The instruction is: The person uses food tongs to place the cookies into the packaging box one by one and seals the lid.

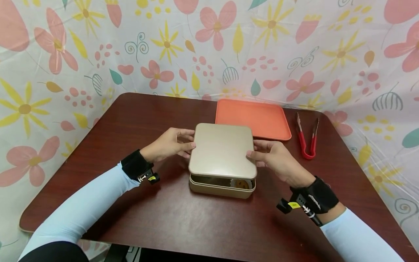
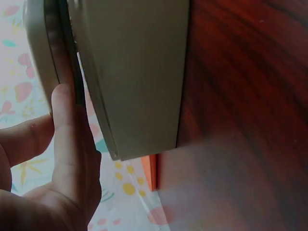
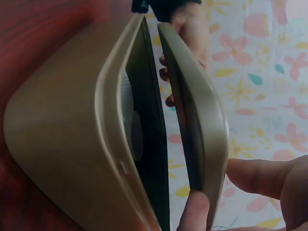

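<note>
A gold tin box [image 1: 219,189] stands on the table, and its lid [image 1: 223,150] is held just above it, with a gap showing along the front. My left hand [image 1: 168,145] grips the lid's left edge between thumb and fingers. At the right edge, my right hand [image 1: 278,160] pinches the lid the same way. Through the gap a round brown piece [image 1: 241,184] like a cookie shows in a white paper cup. In the right wrist view the lid [image 3: 211,120] is apart from the rim of the box [image 3: 53,120], with pale ridged paper cups [image 3: 135,137] inside.
An orange tray [image 1: 252,116] lies at the back of the brown table [image 1: 157,214], behind the box. Red-handled metal tongs [image 1: 313,145] lie to the right of the tray. A flower-patterned sheet [image 1: 183,47] hangs behind the table.
</note>
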{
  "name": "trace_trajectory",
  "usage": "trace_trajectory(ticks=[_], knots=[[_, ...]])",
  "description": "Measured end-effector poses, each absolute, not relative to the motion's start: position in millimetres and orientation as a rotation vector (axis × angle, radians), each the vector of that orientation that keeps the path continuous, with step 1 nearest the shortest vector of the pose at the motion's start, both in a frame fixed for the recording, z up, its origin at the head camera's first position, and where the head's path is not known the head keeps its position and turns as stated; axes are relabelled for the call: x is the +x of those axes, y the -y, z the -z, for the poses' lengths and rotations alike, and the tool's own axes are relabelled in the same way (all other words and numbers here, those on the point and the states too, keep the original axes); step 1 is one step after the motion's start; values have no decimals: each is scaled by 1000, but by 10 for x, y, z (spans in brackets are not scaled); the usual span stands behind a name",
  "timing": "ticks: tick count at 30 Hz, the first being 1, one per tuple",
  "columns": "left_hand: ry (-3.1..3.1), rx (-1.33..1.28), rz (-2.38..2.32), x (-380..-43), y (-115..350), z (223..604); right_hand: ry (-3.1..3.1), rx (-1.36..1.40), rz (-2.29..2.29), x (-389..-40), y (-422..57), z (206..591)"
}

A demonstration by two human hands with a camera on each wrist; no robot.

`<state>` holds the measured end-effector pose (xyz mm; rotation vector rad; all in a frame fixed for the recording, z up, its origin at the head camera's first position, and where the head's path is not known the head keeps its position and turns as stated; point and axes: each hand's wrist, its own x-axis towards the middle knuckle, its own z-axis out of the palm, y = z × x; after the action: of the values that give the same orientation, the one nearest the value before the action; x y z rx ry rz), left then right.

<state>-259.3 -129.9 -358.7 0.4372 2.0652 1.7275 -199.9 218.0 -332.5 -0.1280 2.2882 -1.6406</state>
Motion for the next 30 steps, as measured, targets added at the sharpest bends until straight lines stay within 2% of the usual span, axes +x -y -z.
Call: trace_trajectory(ticks=[15, 30], knots=[[-2113, 423, -1591, -2462, 1242, 3588, -2365, -72, 1350, -1903, -2172, 3380], [-2130, 403, -1577, -2442, 1220, 3605, -2431, -123, 1312, -1899, -2176, 3433]])
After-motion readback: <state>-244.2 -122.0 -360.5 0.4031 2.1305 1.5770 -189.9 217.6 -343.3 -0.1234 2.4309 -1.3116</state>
